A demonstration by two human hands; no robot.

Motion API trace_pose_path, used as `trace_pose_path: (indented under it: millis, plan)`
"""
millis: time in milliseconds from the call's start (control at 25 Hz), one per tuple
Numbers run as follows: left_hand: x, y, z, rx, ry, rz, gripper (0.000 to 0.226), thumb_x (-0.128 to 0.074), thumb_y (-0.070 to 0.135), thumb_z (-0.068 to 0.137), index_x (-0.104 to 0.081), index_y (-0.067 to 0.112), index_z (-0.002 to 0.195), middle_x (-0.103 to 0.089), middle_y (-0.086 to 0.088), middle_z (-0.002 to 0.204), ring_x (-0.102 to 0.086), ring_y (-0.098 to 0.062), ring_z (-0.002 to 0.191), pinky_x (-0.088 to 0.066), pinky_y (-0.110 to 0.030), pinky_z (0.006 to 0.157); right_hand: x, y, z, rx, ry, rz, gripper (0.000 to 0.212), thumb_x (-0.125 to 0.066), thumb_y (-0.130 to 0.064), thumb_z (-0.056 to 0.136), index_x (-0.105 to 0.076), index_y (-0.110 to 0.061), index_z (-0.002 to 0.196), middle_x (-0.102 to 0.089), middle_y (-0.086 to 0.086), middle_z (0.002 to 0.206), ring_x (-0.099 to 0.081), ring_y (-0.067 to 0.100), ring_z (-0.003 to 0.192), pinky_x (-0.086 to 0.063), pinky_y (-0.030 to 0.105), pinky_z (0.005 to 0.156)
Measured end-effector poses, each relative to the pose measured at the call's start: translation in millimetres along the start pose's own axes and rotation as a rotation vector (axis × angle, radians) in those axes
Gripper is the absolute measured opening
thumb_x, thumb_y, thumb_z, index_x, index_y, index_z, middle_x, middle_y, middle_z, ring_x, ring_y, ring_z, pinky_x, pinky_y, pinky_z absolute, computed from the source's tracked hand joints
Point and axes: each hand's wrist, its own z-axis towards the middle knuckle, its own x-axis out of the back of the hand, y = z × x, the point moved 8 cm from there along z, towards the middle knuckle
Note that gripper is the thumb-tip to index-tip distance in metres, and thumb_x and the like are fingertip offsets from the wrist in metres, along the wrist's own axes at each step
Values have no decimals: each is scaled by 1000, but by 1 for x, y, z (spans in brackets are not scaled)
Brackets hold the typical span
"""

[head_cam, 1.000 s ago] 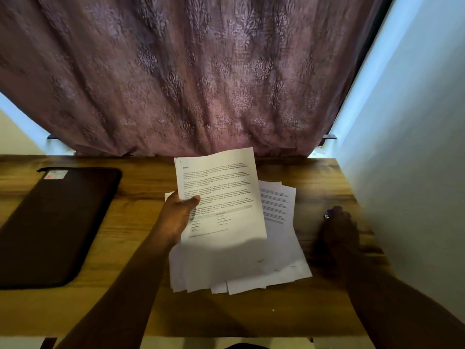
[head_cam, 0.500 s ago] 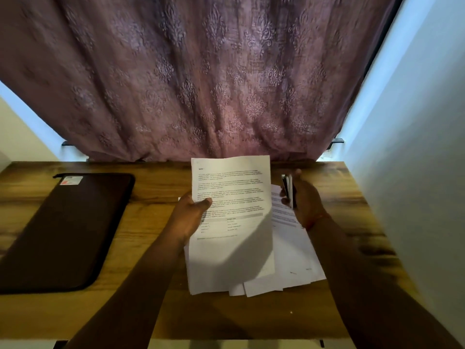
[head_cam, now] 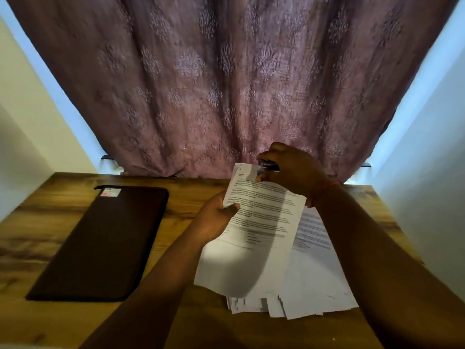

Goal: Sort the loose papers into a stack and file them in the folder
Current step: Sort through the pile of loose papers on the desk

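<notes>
Stapler now at the sheet's top corner, up from the right side a moment ago.

Head view: the right hand (head_cam: 294, 172) grips a small stapler (head_cam: 269, 167) at the 12 o'clock corner of the held sheet (head_cam: 261, 222), whose long axis runs 12 to 6, tilted slightly. The left hand (head_cam: 214, 220) pinches its 9 o'clock edge, thumb on top. Loose papers (head_cam: 314, 278) lie beneath on the surface (head_cam: 63, 318) (unsquared); the folder (head_cam: 105, 243) sits closed at 9 o'clock, nearer the left hand.
</notes>
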Motion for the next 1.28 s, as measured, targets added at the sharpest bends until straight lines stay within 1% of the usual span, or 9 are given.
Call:
trace_pose_path:
  millis: [120, 200, 440, 520, 680, 800, 920, 1000, 1280]
  plan:
    - [11, 8, -2, -42, -8, 18, 26, -58, 22, 98, -57, 25, 124, -69, 8, 112, -67, -7, 101, -55, -16, 77, 6, -13, 8, 65, 2, -40, 53, -64, -57, 83, -61, -27, 126, -54, -8, 114, -57, 12, 100, -52, 36, 82]
    - [15, 10, -2, -49, -15, 18, 25, -58, 20, 98, -56, 27, 122, -68, 7, 113, -67, -6, 101, -55, -15, 77, 10, -18, 11, 94, 7, -33, 54, -65, -57, 83, -61, -28, 127, -54, -10, 113, -57, 11, 101, -52, 35, 83]
    - [13, 17, -4, -63, -44, 27, 25, -53, 12, 101, -53, 27, 120, -65, 14, 105, -65, 13, 85, -50, -8, 70, 10, -35, 21, 187, -204, -5, 54, -68, -51, 84, -62, -22, 129, -56, -4, 110, -55, 13, 99, -50, 37, 85]
    - [11, 19, -3, -49, -55, 18, 24, -54, 12, 100, -54, 24, 120, -65, 15, 103, -66, 10, 85, -50, -8, 68, 13, -42, 26, 227, -240, -14, 50, -69, -49, 84, -65, -20, 125, -58, -3, 107, -56, 14, 98, -50, 37, 85]
    - [6, 15, 0, 15, -108, -112, 21, -59, 8, 96, -63, 22, 112, -72, 5, 107, -70, -13, 97, -57, -21, 80, 18, -57, 34, 289, -341, -25, 35, -72, -47, 83, -69, -25, 110, -52, -13, 92, -53, 8, 89, -45, 26, 77]
    - [0, 14, 1, 64, -165, -176, 26, -62, 4, 93, -63, 13, 117, -73, -2, 111, -70, -19, 103, -58, -30, 87, 22, -67, 40, 331, -383, -44, 20, -74, -44, 82, -61, -32, 92, -48, -17, 85, -51, 7, 85, -38, 20, 70]
    - [-4, 12, 1, 110, -209, -195, 29, -64, 1, 91, -63, 5, 119, -72, -10, 115, -70, -24, 105, -57, -35, 91, 23, -76, 48, 376, -420, -127, 31, -75, -45, 81, -68, -25, 103, -47, -17, 85, -52, 10, 89, -42, 25, 76]
    - [-7, 13, 2, 111, -225, -191, 31, -63, -1, 90, -61, 2, 121, -71, -9, 114, -71, -20, 101, -59, -29, 84, 21, -81, 51, 395, -477, -216, 37, -75, -45, 81, -69, -22, 109, -50, -15, 90, -53, 10, 90, -45, 28, 78]
    - [-6, 12, 4, 100, -220, -128, 31, -64, 2, 91, -62, 12, 120, -71, -3, 117, -68, -17, 107, -57, -28, 87, 8, -94, 57, 450, -607, -513, 38, -74, -50, 79, -68, -25, 106, -64, -4, 100, -60, 15, 88, -46, 29, 68]
